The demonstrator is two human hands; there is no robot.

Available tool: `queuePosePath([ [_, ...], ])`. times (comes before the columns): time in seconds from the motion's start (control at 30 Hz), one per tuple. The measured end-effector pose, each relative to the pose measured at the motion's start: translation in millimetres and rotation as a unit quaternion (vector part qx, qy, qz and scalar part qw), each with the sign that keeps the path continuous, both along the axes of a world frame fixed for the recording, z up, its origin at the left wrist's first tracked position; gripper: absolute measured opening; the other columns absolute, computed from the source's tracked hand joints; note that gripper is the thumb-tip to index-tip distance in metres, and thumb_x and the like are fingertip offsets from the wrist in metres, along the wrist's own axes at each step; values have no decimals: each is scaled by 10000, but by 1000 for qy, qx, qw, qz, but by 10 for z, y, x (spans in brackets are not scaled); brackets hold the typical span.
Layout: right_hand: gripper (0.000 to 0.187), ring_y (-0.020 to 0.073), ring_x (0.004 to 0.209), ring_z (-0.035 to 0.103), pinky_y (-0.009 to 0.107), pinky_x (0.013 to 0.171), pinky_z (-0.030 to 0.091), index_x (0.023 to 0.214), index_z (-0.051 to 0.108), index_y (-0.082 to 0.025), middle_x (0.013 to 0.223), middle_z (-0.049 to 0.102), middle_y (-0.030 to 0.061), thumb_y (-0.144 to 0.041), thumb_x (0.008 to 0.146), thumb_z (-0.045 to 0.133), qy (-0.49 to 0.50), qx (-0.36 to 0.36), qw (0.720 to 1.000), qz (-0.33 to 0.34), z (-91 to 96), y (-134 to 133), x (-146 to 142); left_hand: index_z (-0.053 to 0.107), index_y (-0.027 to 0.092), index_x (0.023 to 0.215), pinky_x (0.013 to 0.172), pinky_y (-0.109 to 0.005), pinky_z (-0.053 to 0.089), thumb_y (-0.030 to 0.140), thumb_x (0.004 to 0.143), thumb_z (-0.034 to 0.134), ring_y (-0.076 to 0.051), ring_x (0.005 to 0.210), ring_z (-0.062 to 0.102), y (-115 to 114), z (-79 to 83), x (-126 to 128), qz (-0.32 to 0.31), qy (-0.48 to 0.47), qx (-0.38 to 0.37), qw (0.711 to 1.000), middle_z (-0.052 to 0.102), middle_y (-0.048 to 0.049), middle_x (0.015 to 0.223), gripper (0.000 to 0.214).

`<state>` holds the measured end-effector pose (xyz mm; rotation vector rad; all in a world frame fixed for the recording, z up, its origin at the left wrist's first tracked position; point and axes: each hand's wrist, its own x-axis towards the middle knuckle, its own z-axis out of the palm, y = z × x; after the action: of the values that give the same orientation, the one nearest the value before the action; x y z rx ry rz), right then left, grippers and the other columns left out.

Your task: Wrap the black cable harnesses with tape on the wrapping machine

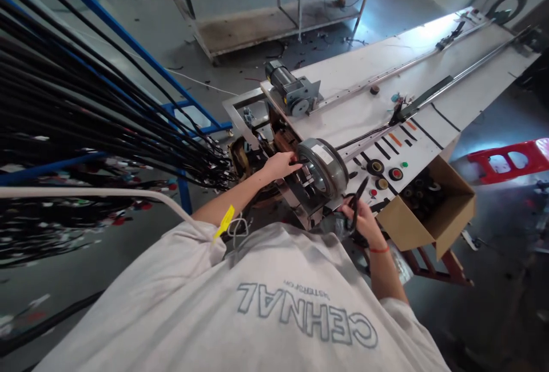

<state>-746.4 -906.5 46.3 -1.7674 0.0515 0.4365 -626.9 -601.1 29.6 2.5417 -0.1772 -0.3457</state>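
At the near end of the long white table (351, 111), both hands are busy by a big grey ring (328, 166). To do this part well, I think the left hand (278, 167) should go slowly and do the small, fussy work. The right hand (363, 218) holds black scissors (359, 190), so it is best to point the blades away from the other hand. They should also not touch the black cable (364, 137), or it could get nicked. The ring looks like it might be able to spin, so fingers ought to be out of its way if it does.

Now think of the ring as the middle of a clock, with twelve straight ahead. The left hand is at nine o'clock, with its fingers bent, close by the ring's open side. I cannot tell if they pinch anything. The right hand is at five o'clock, just beside the ring's low edge, closed around the scissors' handles. The blades point up toward one o'clock. The cable runs from near the ring's edge toward two o'clock. A red button (397, 173) is at three o'clock, and a cardboard box (454, 212) is farther out at four.
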Motion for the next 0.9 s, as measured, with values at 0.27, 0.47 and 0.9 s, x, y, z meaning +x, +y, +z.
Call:
queuePosePath([
  [0.27,770,147,476,560,255,457,463,635,470,-220,572,584,33,-974,646,311,276,269,907,171,-198,1333,247,482,125,1309,817,-337,477,419,832,653,-296,937,674,-123,238,-72,13,-33,94,995,702,-143,959,585],
  [0.47,727,155,337,500,240,311,306,597,395,-229,521,599,69,-930,724,252,268,229,907,230,-38,558,-274,686,84,958,684,-299,490,418,854,625,-238,717,662,94,-9,19,2,59,42,997,679,-126,765,354],
  [0.9,353,256,928,610,334,821,459,944,689,-133,963,647,144,-433,858,523,-10,-488,870,-73,-565,-258,547,594,114,1195,581,-176,470,358,947,513,-110,682,628,-353,-202,-714,176,371,-622,667,688,-56,834,357],
])
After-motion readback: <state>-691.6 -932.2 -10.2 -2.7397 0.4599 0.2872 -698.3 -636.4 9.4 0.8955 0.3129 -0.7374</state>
